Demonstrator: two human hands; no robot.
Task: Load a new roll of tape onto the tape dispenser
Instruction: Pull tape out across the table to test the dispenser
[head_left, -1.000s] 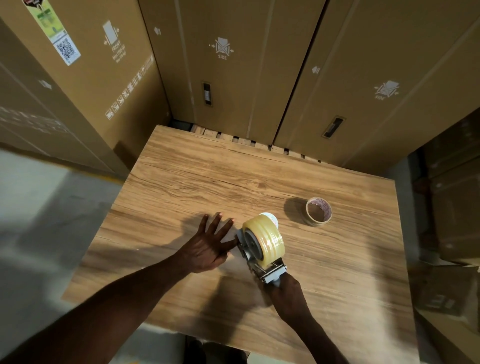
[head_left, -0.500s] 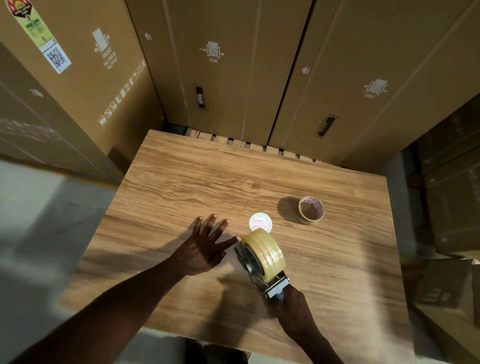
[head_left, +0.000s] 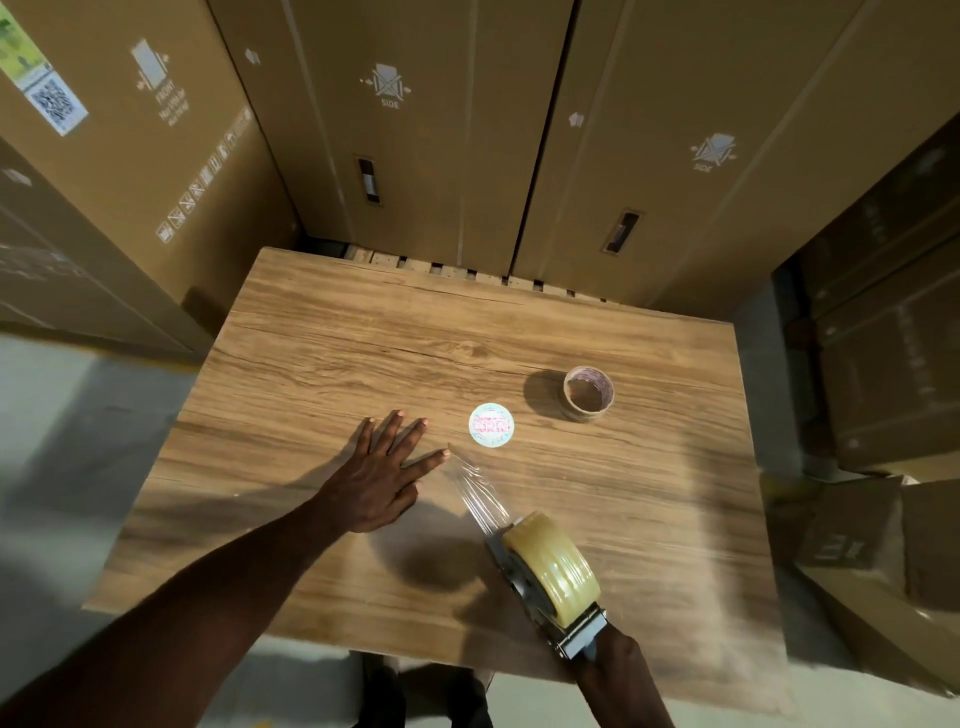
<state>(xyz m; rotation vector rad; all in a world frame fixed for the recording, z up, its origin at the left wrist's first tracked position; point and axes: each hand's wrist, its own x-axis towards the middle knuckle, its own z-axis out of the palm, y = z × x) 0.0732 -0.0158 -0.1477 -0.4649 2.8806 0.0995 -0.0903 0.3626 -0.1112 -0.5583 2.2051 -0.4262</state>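
A metal tape dispenser (head_left: 574, 631) carries a full roll of clear yellowish tape (head_left: 556, 566) near the table's front right. My right hand (head_left: 610, 657) grips its handle at the front edge. A strip of clear tape (head_left: 480, 493) runs from the dispenser up and left across the wood to my left thumb. My left hand (head_left: 382, 480) lies flat on the table with fingers spread, the thumb tip touching the strip's end. An empty cardboard tape core (head_left: 588, 392) stands farther back right. A round white label (head_left: 491, 425) lies flat between core and hand.
The wooden table (head_left: 363, 332) is hemmed by tall cardboard boxes (head_left: 415, 130) behind and at the left. More boxes (head_left: 893, 364) are stacked at the right. Grey floor (head_left: 62, 415) shows to the left, and a wooden pallet edge (head_left: 467, 273) behind the table.
My right hand has drawn the dispenser toward the front right edge, pulling out a strip of tape. My left hand stays flat at the strip's end. The round label is now uncovered.
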